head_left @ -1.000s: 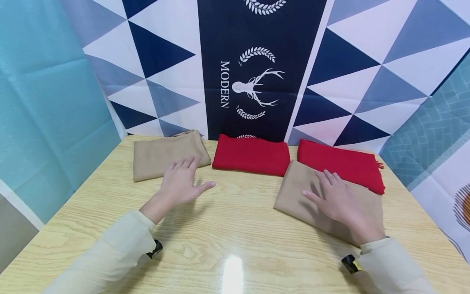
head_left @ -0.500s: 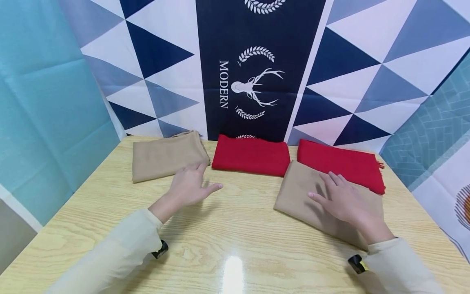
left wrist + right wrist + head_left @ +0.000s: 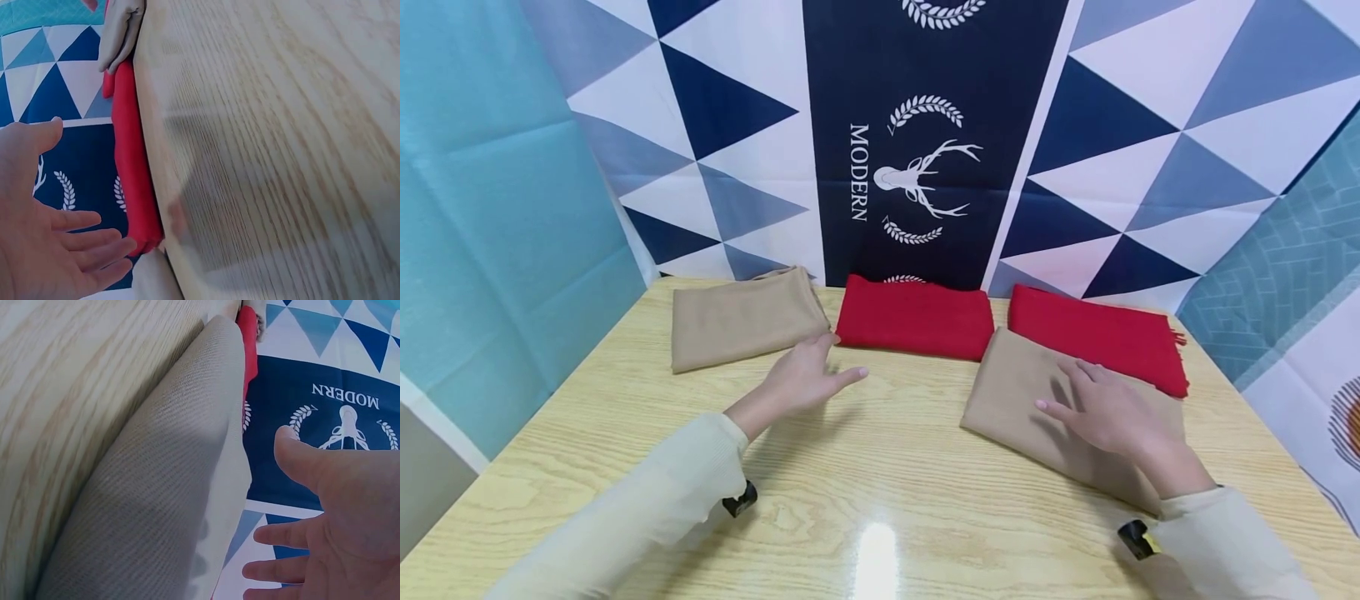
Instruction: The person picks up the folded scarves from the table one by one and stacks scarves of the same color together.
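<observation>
Four folded cloths are not all alike: two are beige and two are red. My left hand (image 3: 801,375) hovers above the table, close to the near right corner of the left beige cloth (image 3: 741,321), its thumb spread out to the right. Beside that lies the middle red cloth (image 3: 915,317). My right hand (image 3: 1108,412) is held over the right beige cloth (image 3: 1015,387), which overlaps the front of the right red cloth (image 3: 1093,333) with a fringed end. In both wrist views the fingers look extended and hold nothing.
The wooden table (image 3: 820,500) reaches back to a patterned curtain (image 3: 917,142) with triangles and a deer print. A light blue cloth panel (image 3: 497,208) hangs at the left. Each sleeve has a small black device (image 3: 741,498) at the wrist.
My left hand has moved rightward and slightly nearer, off the left beige cloth toward the gap before the red one. The right hand has drifted slightly right and nearer. The cloths lie still.
</observation>
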Motion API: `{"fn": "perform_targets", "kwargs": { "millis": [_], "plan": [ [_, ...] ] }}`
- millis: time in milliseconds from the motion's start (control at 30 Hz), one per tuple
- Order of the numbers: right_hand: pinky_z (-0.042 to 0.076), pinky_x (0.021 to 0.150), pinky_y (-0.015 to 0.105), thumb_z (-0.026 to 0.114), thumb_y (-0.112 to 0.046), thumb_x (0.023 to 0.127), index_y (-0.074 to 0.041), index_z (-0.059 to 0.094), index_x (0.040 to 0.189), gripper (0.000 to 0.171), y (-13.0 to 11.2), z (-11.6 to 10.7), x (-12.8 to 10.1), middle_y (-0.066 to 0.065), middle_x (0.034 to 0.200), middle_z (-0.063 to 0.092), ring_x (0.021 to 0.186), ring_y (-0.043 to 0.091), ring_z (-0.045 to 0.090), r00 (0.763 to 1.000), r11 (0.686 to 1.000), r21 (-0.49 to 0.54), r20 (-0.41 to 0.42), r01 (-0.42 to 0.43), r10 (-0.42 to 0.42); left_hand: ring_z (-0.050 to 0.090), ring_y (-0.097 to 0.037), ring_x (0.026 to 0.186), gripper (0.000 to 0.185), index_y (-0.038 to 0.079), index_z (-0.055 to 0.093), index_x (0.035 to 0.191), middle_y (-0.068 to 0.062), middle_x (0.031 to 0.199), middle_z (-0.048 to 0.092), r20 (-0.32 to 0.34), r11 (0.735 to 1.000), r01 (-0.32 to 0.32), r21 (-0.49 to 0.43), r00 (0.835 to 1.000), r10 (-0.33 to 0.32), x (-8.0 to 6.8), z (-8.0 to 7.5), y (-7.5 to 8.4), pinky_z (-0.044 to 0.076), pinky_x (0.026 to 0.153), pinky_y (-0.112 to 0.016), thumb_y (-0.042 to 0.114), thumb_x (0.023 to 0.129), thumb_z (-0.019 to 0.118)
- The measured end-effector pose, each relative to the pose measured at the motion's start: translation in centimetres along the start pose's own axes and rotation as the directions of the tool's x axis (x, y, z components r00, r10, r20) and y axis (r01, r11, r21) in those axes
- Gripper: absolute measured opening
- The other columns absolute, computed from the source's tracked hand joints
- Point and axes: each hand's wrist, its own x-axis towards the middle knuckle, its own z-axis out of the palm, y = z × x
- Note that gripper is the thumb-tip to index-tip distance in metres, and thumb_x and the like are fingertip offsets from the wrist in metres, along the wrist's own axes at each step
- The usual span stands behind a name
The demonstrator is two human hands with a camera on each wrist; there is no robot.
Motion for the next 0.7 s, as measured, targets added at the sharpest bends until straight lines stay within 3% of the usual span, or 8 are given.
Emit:
{"fn": "perform_targets", "kwargs": {
  "millis": [267,567,700],
  "plan": [
    [0.035,0.099,0.070,0.065,-0.061,0.079,0.002,0.030,0.147,0.099,0.6,0.0,-0.1,0.034,0.145,0.032,0.130,0.055,0.031,1.000,1.000,0.005,0.020,-0.007,0.007,0.051,-0.029,0.130,0.077,0.002,0.043,0.141,-0.014,0.143,0.051,0.045,0.993,0.032,-0.114,0.999,-0.027,1.0,0.0,0.0,0.043,0.108,-0.046,0.055,0.088,0.059],
    [0.038,0.096,0.070,0.065,-0.063,0.078,0.003,0.033,0.145,0.100,1.5,0.0,-0.4,0.035,0.142,0.038,0.127,0.055,0.036,1.000,1.000,-0.019,0.020,-0.013,0.013,0.061,-0.027,0.114,0.066,0.001,0.050,0.133,-0.015,0.126,0.063,0.033,0.995,0.002,-0.103,0.999,0.002,1.9,-0.2,1.0,0.050,0.098,-0.041,0.050,0.089,0.059],
    [0.040,0.092,0.070,0.064,-0.065,0.078,0.003,0.033,0.145,0.100,1.9,0.0,-0.3,0.035,0.140,0.040,0.124,0.055,0.039,1.000,0.999,-0.035,0.021,-0.019,0.019,0.064,-0.023,0.107,0.061,0.002,0.056,0.128,-0.012,0.119,0.067,0.038,0.994,0.020,-0.111,0.999,-0.016,2.2,-0.1,1.3,0.051,0.095,-0.038,0.050,0.089,0.059]
  ]
}}
